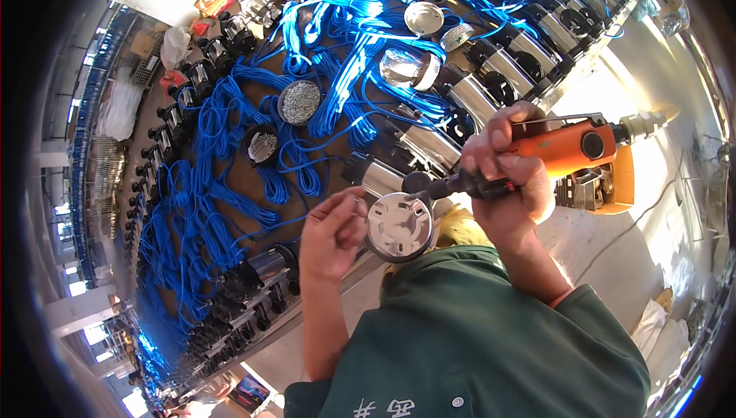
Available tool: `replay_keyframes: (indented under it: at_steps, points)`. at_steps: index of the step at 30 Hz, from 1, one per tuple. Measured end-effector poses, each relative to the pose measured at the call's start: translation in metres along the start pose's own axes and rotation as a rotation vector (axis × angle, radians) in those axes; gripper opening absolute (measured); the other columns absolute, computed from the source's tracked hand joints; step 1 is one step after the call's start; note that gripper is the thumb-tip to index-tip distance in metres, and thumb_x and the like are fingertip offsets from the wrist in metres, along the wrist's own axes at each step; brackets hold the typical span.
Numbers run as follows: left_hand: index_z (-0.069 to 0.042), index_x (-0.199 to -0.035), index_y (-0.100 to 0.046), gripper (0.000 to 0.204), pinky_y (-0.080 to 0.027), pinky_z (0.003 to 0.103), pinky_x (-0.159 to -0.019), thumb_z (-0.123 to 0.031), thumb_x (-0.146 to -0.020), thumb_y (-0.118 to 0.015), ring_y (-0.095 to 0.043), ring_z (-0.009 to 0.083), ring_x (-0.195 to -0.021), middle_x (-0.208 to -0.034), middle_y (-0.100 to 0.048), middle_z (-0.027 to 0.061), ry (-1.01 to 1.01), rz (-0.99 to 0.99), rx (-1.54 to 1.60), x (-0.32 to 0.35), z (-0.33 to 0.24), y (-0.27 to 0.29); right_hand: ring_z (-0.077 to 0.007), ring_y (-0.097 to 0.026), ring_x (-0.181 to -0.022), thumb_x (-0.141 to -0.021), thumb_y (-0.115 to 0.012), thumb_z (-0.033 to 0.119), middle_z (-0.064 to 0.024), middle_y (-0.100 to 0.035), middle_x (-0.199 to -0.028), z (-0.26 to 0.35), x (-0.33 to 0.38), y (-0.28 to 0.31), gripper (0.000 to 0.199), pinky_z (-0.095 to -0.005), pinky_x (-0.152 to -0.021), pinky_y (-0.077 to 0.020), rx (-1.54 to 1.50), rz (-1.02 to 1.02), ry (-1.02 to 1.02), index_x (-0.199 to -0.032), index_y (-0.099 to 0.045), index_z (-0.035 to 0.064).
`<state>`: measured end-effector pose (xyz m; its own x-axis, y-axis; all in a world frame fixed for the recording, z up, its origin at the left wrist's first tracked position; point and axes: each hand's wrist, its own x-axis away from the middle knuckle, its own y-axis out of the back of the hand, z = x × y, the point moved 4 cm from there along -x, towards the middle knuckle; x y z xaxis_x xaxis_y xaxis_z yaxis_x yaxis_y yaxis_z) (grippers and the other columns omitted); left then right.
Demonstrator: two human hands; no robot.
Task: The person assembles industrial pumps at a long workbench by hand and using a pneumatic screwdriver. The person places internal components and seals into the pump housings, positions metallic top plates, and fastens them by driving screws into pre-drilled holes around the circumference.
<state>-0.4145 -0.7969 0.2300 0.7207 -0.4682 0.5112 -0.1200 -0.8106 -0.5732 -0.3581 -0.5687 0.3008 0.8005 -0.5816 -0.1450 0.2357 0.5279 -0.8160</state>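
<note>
My right hand [510,176] is wrapped around an orange air screwdriver [563,149], which points left. Its dark tip reaches the upper right rim of a round, shiny metal end plate [399,225] with slots in it. This plate faces up at the end of a silver cylinder [373,175] by the near table edge. At the plate's left side, my left hand [333,235] is closed in a pinch. Whatever its fingertips hold is too small to make out.
Coils of blue cable [222,134] cover much of the table, with rows of silver cylinders [475,96] along its edges. Two dishes of small metal parts [299,103] [262,146] sit among the coils. A cardboard box [617,180] stands at the right.
</note>
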Motion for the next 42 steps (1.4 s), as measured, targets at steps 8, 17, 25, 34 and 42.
replay_keyframes:
  at_steps: [8,17,25,34,42]
  points:
    - [0.003,-0.100,-0.062,0.015,-0.029,0.020,-0.047,-0.006,-0.091,-0.056,-0.037,0.0067,-0.054,-0.077,-0.059,0.0080,-0.042,0.098,0.156,0.008,0.025,-0.027,-0.0111,-0.045,-0.060,-0.073,-0.049,0.007,-0.0061,-0.046,-0.086,-0.014,0.006,-0.014,0.035,-0.0301,-0.062,-0.0435,-0.070,0.057,-0.029,-0.107,-0.045,0.0024]
    - [0.003,-0.099,-0.062,0.018,-0.028,0.017,-0.043,-0.013,-0.094,-0.055,-0.036,0.0040,-0.050,-0.076,-0.060,0.0092,0.018,0.115,0.062,0.005,0.029,-0.037,-0.0101,-0.046,-0.059,-0.072,-0.051,0.008,-0.0053,-0.046,-0.085,-0.015,0.004,0.001,0.033,-0.0297,-0.062,-0.0433,-0.054,-0.025,-0.068,-0.105,-0.046,0.0033]
    - [0.003,-0.100,-0.060,0.018,-0.028,0.017,-0.041,-0.013,-0.095,-0.054,-0.036,0.0039,-0.049,-0.078,-0.062,0.0099,0.058,0.078,0.086,0.000,0.034,-0.042,-0.0103,-0.046,-0.058,-0.072,-0.053,0.008,-0.0048,-0.048,-0.084,-0.013,-0.002,0.010,0.035,-0.0295,-0.062,-0.0434,-0.065,0.054,-0.052,-0.106,-0.046,0.0040]
    - [0.003,-0.098,-0.060,0.018,-0.028,0.017,-0.040,-0.013,-0.096,-0.052,-0.038,0.0043,-0.049,-0.072,-0.059,0.0087,0.044,0.029,0.079,-0.005,0.035,-0.045,-0.0108,-0.046,-0.058,-0.072,-0.054,0.007,-0.0052,-0.048,-0.085,-0.016,-0.008,0.014,0.037,-0.0290,-0.061,-0.0428,-0.098,0.105,-0.046,-0.108,-0.046,0.0050]
    - [0.006,-0.106,-0.062,0.020,-0.037,0.019,-0.052,-0.002,-0.090,-0.053,-0.049,0.0042,-0.059,-0.070,-0.059,0.0001,-0.072,0.098,-1.008,-0.011,0.027,-0.056,-0.0135,-0.047,-0.057,-0.070,-0.053,0.002,-0.0074,-0.049,-0.083,-0.033,0.002,0.043,0.037,-0.0296,-0.060,-0.0429,0.106,0.061,-0.174,-0.105,-0.045,0.0035]
